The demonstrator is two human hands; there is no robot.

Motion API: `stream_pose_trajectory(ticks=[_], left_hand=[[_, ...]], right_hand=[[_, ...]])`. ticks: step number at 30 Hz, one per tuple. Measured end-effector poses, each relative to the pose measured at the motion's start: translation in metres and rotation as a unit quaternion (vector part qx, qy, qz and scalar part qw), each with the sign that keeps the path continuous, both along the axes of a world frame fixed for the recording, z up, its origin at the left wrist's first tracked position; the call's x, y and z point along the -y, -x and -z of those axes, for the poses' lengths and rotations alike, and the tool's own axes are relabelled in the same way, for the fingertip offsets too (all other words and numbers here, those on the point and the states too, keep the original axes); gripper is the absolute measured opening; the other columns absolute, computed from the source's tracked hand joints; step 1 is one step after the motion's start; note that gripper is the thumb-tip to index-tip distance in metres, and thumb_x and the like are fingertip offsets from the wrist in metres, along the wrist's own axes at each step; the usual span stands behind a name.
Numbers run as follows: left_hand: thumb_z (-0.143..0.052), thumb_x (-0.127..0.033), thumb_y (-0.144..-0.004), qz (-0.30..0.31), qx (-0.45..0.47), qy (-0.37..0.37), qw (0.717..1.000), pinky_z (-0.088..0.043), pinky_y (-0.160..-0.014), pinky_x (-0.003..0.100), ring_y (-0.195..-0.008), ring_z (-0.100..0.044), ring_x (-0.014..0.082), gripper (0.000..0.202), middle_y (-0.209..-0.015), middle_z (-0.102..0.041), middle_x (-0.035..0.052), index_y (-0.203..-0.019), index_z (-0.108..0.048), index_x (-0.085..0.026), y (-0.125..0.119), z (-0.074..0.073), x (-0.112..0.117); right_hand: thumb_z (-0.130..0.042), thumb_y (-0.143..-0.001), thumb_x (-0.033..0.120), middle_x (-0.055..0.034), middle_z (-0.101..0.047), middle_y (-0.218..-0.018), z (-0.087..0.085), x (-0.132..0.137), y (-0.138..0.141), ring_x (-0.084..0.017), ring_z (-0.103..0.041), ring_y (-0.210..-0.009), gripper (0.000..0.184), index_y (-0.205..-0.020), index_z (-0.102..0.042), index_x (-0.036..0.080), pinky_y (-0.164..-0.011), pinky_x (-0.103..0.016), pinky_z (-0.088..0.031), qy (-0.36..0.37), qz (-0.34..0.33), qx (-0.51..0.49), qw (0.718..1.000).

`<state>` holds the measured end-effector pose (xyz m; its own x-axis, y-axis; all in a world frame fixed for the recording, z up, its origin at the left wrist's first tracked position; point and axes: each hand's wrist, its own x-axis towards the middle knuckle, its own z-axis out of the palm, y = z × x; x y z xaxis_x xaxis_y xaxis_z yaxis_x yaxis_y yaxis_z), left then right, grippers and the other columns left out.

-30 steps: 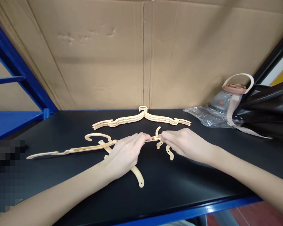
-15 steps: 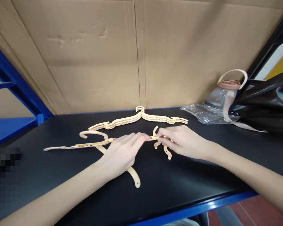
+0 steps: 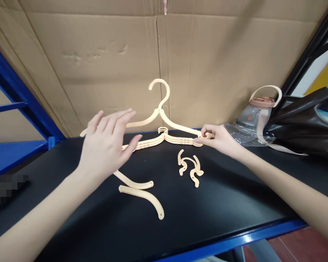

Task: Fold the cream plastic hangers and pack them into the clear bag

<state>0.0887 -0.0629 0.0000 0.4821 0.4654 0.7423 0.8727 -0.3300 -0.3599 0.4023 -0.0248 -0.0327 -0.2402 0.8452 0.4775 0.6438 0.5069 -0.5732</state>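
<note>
Raised upright off the table is a cream clothes hanger [image 3: 177,126], its hook pointing up. My right hand [image 3: 217,140] pinches it at its right end. My left hand [image 3: 106,142] is in front of the hanger's left arm with its fingers spread; whether it touches the hanger I cannot tell. Behind, a stack of several matching hangers [image 3: 150,142] lies on the table. Two loose curved hanger arms [image 3: 142,194] lie in front of my left hand. Small hanger pieces, hooks and curved ends [image 3: 195,173], lie in a cluster below my right hand.
A black tabletop [image 3: 207,218] with a blue front edge carries everything. Cardboard [image 3: 98,72] walls off the back. At the right stand a clear bottle [image 3: 255,114] with a strap, plastic wrap [image 3: 231,133] and a black bag [image 3: 300,123]. A blue frame [image 3: 13,80] rises at the left.
Both hands have moved up and apart. The hanger has been lifted from low over the table and turned upright. My left hand has opened, and my right hand holds the hanger's right end.
</note>
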Motion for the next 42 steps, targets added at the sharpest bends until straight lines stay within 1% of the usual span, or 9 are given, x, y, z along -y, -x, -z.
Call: stream_pose_trajectory(ticks=[2, 5, 9, 13, 16, 19, 24, 32, 42], left_hand=[[-0.04, -0.039, -0.095, -0.058, -0.011, 0.034, 0.998, -0.03, -0.105, 0.051, -0.104, -0.06, 0.0302, 0.045, -0.11, -0.064, 0.0158, -0.128, -0.041, -0.009, 0.012, 0.0, -0.013], [-0.036, -0.039, -0.096, -0.06, -0.021, 0.1, 0.993, -0.037, -0.095, 0.049, -0.094, -0.062, 0.0299, 0.032, -0.098, -0.068, 0.0115, -0.108, -0.053, -0.014, 0.028, 0.006, -0.032], [-0.029, -0.036, -0.097, -0.021, -0.012, 0.178, 0.984, -0.044, -0.082, 0.041, -0.09, -0.061, 0.0278, 0.032, -0.096, -0.067, 0.0099, -0.098, -0.055, -0.017, 0.039, 0.015, -0.046], [-0.024, -0.04, -0.096, -0.015, 0.019, 0.198, 0.98, -0.045, -0.079, 0.039, -0.087, -0.06, 0.0276, 0.041, -0.089, -0.066, 0.0104, -0.094, -0.058, -0.016, 0.04, 0.021, -0.052], [-0.026, -0.042, -0.095, -0.004, 0.041, 0.225, 0.974, -0.044, -0.079, 0.038, -0.085, -0.06, 0.0268, 0.042, -0.089, -0.066, 0.01, -0.093, -0.059, -0.016, 0.041, 0.025, -0.056], [-0.028, -0.043, -0.094, 0.009, 0.059, 0.258, 0.964, -0.044, -0.08, 0.037, -0.087, -0.059, 0.026, 0.041, -0.091, -0.065, 0.0097, -0.093, -0.059, -0.016, 0.043, 0.03, -0.059], [-0.028, -0.044, -0.094, 0.003, 0.059, 0.281, 0.958, -0.044, -0.079, 0.038, -0.086, -0.059, 0.0262, 0.042, -0.092, -0.066, 0.0092, -0.094, -0.061, -0.017, 0.044, 0.04, -0.063], [-0.029, -0.042, -0.092, 0.006, 0.053, 0.295, 0.954, -0.043, -0.081, 0.037, -0.087, -0.059, 0.0259, 0.042, -0.093, -0.066, 0.0099, -0.092, -0.062, -0.017, 0.047, 0.048, -0.07], [-0.03, -0.041, -0.091, -0.001, 0.053, 0.308, 0.95, -0.043, -0.08, 0.037, -0.086, -0.059, 0.0265, 0.04, -0.091, -0.067, 0.0096, -0.088, -0.063, -0.018, 0.045, 0.047, -0.069]], right_hand=[[-0.07, -0.072, 0.05, 0.0063, -0.045, -0.057, 0.002, -0.008, -0.007, -0.009, -0.037, -0.053, 0.039, -0.068, -0.047, 0.019, -0.05, -0.023, -0.026, 0.016, 0.0, -0.041, 0.999], [-0.071, -0.07, 0.051, 0.0055, -0.046, -0.057, 0.006, -0.017, -0.014, -0.009, -0.037, -0.053, 0.04, -0.068, -0.048, 0.019, -0.049, -0.023, -0.026, 0.035, 0.004, -0.058, 0.998], [-0.072, -0.07, 0.051, 0.0071, -0.045, -0.055, 0.016, -0.028, -0.018, -0.009, -0.038, -0.051, 0.039, -0.08, -0.051, 0.019, -0.049, -0.023, -0.027, 0.031, 0.007, -0.07, 0.997], [-0.072, -0.069, 0.05, 0.0071, -0.052, -0.059, 0.025, -0.038, -0.022, -0.012, -0.047, -0.053, 0.048, -0.098, -0.047, 0.021, -0.05, -0.023, -0.034, 0.051, -0.036, -0.084, 0.995], [-0.07, -0.07, 0.052, 0.0011, -0.062, -0.073, 0.027, -0.043, -0.026, -0.015, -0.057, -0.063, 0.047, -0.099, -0.051, 0.02, -0.056, -0.025, -0.043, 0.057, -0.047, -0.051, 0.996], [-0.066, -0.073, 0.052, -0.0028, -0.066, -0.079, 0.026, -0.044, -0.029, -0.017, -0.061, -0.07, 0.039, -0.091, -0.06, 0.018, -0.063, -0.028, -0.047, 0.032, -0.023, -0.012, 0.999], [-0.063, -0.079, 0.047, -0.0034, -0.068, -0.082, 0.027, -0.044, -0.026, -0.02, -0.063, -0.078, 0.027, -0.079, -0.065, 0.019, -0.073, -0.03, -0.047, -0.019, 0.006, 0.041, 0.999], [-0.062, -0.082, 0.04, -0.0024, -0.07, -0.082, 0.031, -0.04, -0.021, -0.02, -0.061, -0.074, 0.019, -0.08, -0.066, 0.021, -0.068, -0.03, -0.043, -0.048, 0.059, 0.124, 0.989], [-0.061, -0.084, 0.035, -0.002, -0.067, -0.087, 0.035, -0.044, -0.023, -0.018, -0.061, -0.076, 0.015, -0.081, -0.065, 0.021, -0.068, -0.028, -0.044, -0.047, 0.05, 0.149, 0.986]])
